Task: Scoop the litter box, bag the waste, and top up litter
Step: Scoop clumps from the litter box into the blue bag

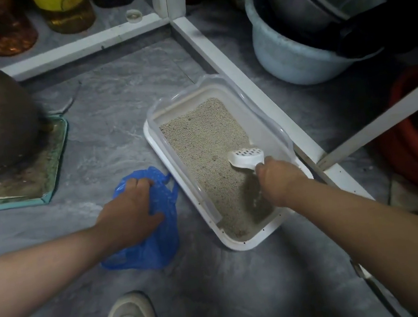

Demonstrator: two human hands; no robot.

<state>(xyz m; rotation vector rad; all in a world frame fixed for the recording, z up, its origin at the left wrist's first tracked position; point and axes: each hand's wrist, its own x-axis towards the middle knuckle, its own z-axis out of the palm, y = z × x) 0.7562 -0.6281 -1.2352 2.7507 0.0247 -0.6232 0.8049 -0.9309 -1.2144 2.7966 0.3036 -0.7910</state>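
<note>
Scooping step in hand; right hand [277, 180] curled round handle of white slotted plastic scoop [246, 157], scoop head over tan granular litter [205, 142] inside white rectangular litter box [156, 150] on grey floor; left hand [131, 210] grips crumpled blue plastic bag [155, 245] just left of box; next move likely: dig scoop, sift, carry waste to opened bag

grey floor [114, 112], litter box [245, 245], blue bag [158, 247], lt-blue basin [286, 65]
</note>
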